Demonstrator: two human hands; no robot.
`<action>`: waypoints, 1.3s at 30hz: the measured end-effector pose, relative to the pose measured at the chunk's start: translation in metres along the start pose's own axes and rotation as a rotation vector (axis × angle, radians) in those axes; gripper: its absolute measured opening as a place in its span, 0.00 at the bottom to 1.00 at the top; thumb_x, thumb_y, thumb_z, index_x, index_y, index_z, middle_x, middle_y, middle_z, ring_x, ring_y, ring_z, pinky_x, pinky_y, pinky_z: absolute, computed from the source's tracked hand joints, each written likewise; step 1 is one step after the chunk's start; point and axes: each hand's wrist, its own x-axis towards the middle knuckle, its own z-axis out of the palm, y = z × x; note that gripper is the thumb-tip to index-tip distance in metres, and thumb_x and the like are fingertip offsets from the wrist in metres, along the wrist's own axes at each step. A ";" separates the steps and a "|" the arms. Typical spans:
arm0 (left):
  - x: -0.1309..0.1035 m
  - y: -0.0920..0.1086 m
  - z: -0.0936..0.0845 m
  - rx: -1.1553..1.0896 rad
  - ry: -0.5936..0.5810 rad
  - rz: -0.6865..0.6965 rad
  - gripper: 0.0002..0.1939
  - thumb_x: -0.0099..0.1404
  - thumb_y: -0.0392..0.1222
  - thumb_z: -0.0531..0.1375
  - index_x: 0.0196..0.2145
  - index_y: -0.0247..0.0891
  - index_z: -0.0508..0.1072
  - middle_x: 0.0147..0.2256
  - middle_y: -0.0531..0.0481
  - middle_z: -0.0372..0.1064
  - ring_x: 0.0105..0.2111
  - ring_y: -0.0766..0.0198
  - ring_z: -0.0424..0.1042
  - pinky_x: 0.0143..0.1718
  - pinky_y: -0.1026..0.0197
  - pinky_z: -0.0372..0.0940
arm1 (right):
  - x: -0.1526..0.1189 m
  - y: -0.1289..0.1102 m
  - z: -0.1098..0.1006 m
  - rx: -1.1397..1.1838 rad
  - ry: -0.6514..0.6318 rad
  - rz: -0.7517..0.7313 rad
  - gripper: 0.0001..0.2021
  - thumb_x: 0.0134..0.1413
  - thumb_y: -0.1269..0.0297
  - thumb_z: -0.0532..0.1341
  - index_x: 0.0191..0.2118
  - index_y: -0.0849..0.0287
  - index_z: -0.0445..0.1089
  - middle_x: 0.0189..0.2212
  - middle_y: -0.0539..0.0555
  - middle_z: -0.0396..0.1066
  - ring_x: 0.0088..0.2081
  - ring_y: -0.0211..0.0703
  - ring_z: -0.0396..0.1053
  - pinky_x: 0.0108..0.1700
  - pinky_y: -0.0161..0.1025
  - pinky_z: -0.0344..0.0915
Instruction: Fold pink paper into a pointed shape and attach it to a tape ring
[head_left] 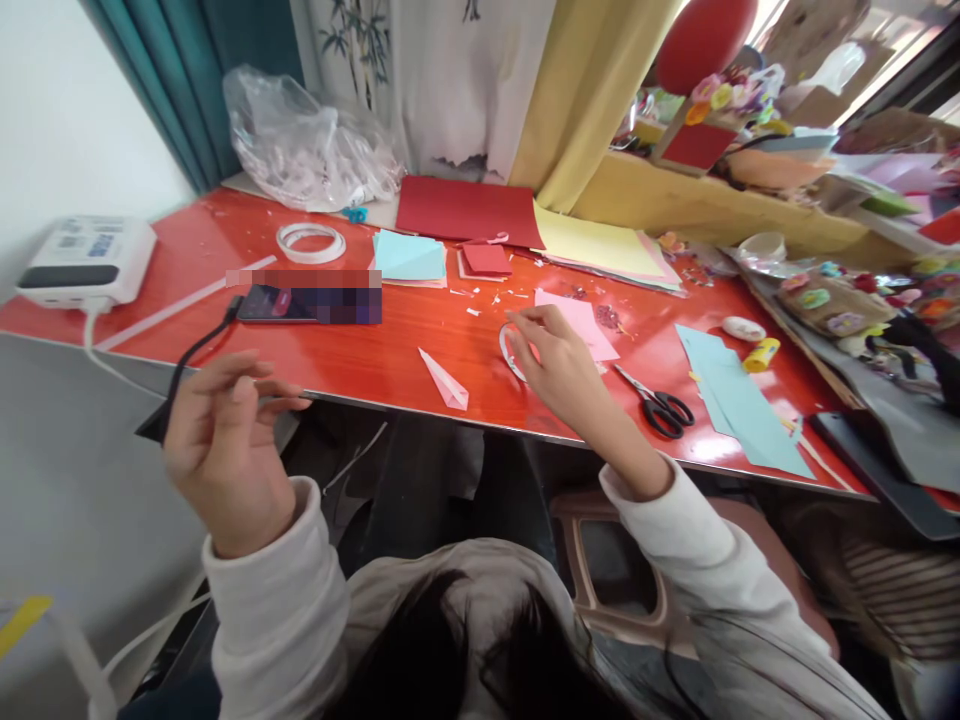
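Note:
My left hand [229, 450] is raised in front of the table's left part, fingers loosely bent and apart, with nothing visible in it. A black cable passes behind it to a phone [277, 305] lying on the table. My right hand [559, 365] is over the table's middle, its fingers closed at the upper edge of a narrow white tape roll [505, 352], which is tilted and partly hidden by the fingers. Between the hands lies a folded pink paper piece [446, 380] with a pointed end. A pink sheet [581, 322] lies just beyond my right hand.
Black-handled scissors [664, 410] and light blue paper strips [742, 400] lie on the right. Farther back are another tape roll [311, 243], blue squares [409, 257], red squares [486, 260] and a red sheet [469, 210]. A white box [90, 260] stands far left.

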 end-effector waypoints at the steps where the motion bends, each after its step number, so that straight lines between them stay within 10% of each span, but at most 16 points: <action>1: 0.001 -0.001 -0.001 -0.004 0.001 -0.001 0.11 0.53 0.31 0.59 0.35 0.31 0.76 0.29 0.49 0.70 0.23 0.67 0.71 0.22 0.64 0.68 | 0.000 -0.001 0.001 0.018 -0.017 0.018 0.19 0.62 0.63 0.49 0.57 0.59 0.62 0.43 0.61 0.65 0.42 0.50 0.66 0.49 0.50 0.63; 6: 0.000 -0.001 -0.002 -0.003 -0.011 -0.010 0.10 0.53 0.31 0.60 0.35 0.32 0.75 0.29 0.49 0.70 0.23 0.68 0.71 0.22 0.64 0.67 | 0.006 -0.004 0.011 0.214 -0.014 0.071 0.28 0.63 0.58 0.49 0.66 0.50 0.42 0.53 0.59 0.64 0.54 0.52 0.62 0.56 0.55 0.57; 15: -0.002 -0.001 0.000 0.040 -0.030 0.010 0.10 0.54 0.33 0.60 0.36 0.35 0.75 0.29 0.52 0.70 0.22 0.69 0.71 0.23 0.65 0.67 | 0.044 0.011 0.037 -0.019 0.169 -0.034 0.37 0.61 0.42 0.41 0.66 0.65 0.37 0.67 0.64 0.35 0.68 0.51 0.28 0.65 0.57 0.35; 22: -0.003 0.001 0.002 0.018 -0.047 0.020 0.10 0.54 0.32 0.60 0.36 0.34 0.75 0.30 0.51 0.69 0.23 0.68 0.71 0.22 0.64 0.66 | 0.074 0.016 0.057 0.053 0.406 0.121 0.31 0.63 0.46 0.31 0.54 0.61 0.57 0.47 0.62 0.63 0.54 0.51 0.63 0.56 0.57 0.58; 27: -0.004 0.000 0.001 0.020 -0.050 0.046 0.11 0.54 0.31 0.60 0.37 0.35 0.74 0.31 0.50 0.69 0.23 0.67 0.71 0.22 0.64 0.66 | 0.062 0.018 0.031 0.287 0.189 0.074 0.30 0.65 0.53 0.26 0.59 0.56 0.53 0.45 0.57 0.70 0.44 0.42 0.72 0.49 0.46 0.67; 32: 0.001 -0.004 -0.006 0.018 -0.002 0.096 0.10 0.55 0.32 0.60 0.37 0.34 0.74 0.31 0.50 0.69 0.23 0.67 0.71 0.22 0.65 0.66 | 0.018 0.016 -0.008 0.142 0.008 -0.119 0.26 0.66 0.50 0.37 0.64 0.52 0.49 0.64 0.53 0.52 0.65 0.46 0.46 0.66 0.53 0.44; 39: 0.000 -0.006 -0.006 0.037 -0.063 0.081 0.13 0.54 0.32 0.61 0.40 0.35 0.73 0.33 0.50 0.69 0.24 0.67 0.71 0.23 0.63 0.67 | 0.020 0.024 0.007 0.215 -0.241 -0.070 0.35 0.63 0.45 0.36 0.66 0.55 0.16 0.66 0.57 0.45 0.66 0.44 0.42 0.64 0.52 0.48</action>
